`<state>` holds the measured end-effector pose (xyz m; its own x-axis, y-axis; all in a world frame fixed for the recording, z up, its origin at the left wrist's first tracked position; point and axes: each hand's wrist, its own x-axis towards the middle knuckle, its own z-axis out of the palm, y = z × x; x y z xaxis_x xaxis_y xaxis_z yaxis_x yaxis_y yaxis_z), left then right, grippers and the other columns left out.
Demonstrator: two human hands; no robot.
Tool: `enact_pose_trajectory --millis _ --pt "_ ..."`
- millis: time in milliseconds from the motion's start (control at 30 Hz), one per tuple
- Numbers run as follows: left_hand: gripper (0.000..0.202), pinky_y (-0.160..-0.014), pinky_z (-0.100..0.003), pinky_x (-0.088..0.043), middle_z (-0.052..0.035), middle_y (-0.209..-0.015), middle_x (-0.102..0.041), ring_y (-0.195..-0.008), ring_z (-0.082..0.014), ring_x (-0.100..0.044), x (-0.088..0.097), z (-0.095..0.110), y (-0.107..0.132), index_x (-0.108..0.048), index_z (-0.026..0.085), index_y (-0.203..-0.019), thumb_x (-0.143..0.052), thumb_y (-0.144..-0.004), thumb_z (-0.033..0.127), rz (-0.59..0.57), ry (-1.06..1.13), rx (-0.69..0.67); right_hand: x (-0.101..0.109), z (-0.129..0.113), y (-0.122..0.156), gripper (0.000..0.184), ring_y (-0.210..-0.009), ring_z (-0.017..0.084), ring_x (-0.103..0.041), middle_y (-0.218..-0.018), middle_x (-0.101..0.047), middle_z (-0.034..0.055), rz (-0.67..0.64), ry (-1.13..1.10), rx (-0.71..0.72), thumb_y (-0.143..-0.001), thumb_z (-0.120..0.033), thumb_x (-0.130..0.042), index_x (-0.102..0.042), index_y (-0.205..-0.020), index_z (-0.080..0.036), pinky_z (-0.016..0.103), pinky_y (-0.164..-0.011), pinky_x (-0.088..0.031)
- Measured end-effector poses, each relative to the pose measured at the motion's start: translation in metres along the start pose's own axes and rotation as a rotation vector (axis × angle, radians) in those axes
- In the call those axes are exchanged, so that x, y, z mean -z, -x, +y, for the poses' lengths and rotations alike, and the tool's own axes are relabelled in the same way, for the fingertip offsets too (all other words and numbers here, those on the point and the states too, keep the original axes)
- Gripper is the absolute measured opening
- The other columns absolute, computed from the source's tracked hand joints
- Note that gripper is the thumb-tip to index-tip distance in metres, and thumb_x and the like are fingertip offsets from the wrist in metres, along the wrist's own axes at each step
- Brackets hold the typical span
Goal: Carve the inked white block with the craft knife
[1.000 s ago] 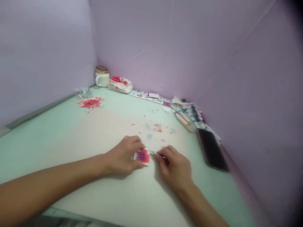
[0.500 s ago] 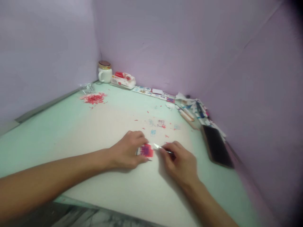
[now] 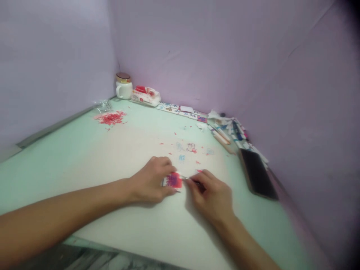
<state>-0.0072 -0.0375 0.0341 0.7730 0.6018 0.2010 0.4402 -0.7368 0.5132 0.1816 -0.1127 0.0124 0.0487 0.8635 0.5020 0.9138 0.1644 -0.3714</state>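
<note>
A small white stamp block (image 3: pixel 174 180) with a red face and a purple character lies on the white sheet (image 3: pixel 135 228). My left hand (image 3: pixel 154 179) is closed around it, thumb on the near side and fingers on the far side. In my right hand (image 3: pixel 212 195) is a thin metal carving knife (image 3: pixel 185 177), pinched between thumb and fingers. Its tip points left and reaches the block's right edge; whether it cuts in, I cannot tell. Printed characters (image 3: pixel 191 147) in blue and dark red show on the sheet beyond my hands, among a few red shavings.
A pile of red shavings (image 3: pixel 111 118) lies at the left back. Along the wall are a lidded white mug (image 3: pixel 124 91), a wipes pack (image 3: pixel 145 96), blocks with characters (image 3: pixel 180 111) and several markers (image 3: pixel 222 134). A phone (image 3: pixel 257 174) rests on the right.
The knife has turned in my right hand, so its blade now looks thinner and sits slightly lower beside the block. My left hand and the block have barely moved.
</note>
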Motion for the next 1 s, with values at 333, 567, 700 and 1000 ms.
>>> enact_pose_trajectory --millis 333,567,700,1000 --pt "0.030 -0.085 -0.040 -0.043 -0.0090 -0.095 -0.055 -0.090 -0.0237 -0.051 -0.0030 -0.0011 0.0016 -0.064 0.015 -0.095 -0.067 -0.071 0.031 0.013 0.067 0.054 -0.0038 0.0019 -0.0011 0.020 -0.051 0.008 -0.047 -0.065 -0.053 -0.0030 -0.110 0.015 0.014 -0.082 -0.028 -0.052 -0.057 -0.065 -0.021 0.024 -0.049 -0.024" --pt "0.027 -0.085 -0.040 -0.043 -0.0083 -0.095 -0.054 -0.091 -0.0236 -0.050 -0.0048 -0.0023 0.0023 -0.063 0.016 -0.094 -0.066 -0.072 0.031 0.010 0.095 0.055 -0.0013 0.0050 -0.0042 0.018 -0.050 0.008 -0.045 -0.066 -0.052 -0.0031 -0.163 -0.002 0.066 -0.082 -0.027 -0.052 -0.057 -0.066 -0.020 0.023 -0.049 -0.023" --pt "0.027 -0.083 -0.039 -0.043 -0.0074 -0.094 -0.053 -0.088 -0.0227 -0.050 -0.0067 -0.0049 0.0033 -0.063 0.017 -0.094 -0.065 -0.073 0.034 0.035 0.087 0.031 -0.0003 0.0034 -0.0046 0.018 -0.051 0.008 -0.044 -0.065 -0.052 -0.0034 -0.171 -0.021 0.042 -0.081 -0.027 -0.053 -0.056 -0.065 -0.020 0.023 -0.049 -0.024" --pt "0.029 -0.086 -0.041 -0.043 -0.0083 -0.097 -0.053 -0.092 -0.0242 -0.050 -0.0089 -0.0059 0.0036 -0.063 0.018 -0.096 -0.066 -0.071 0.034 0.046 0.115 0.029 -0.0051 0.0029 0.0002 0.022 -0.052 0.009 -0.047 -0.066 -0.054 -0.0018 -0.074 -0.053 0.001 -0.085 -0.031 -0.049 -0.057 -0.066 -0.021 0.023 -0.051 -0.028"
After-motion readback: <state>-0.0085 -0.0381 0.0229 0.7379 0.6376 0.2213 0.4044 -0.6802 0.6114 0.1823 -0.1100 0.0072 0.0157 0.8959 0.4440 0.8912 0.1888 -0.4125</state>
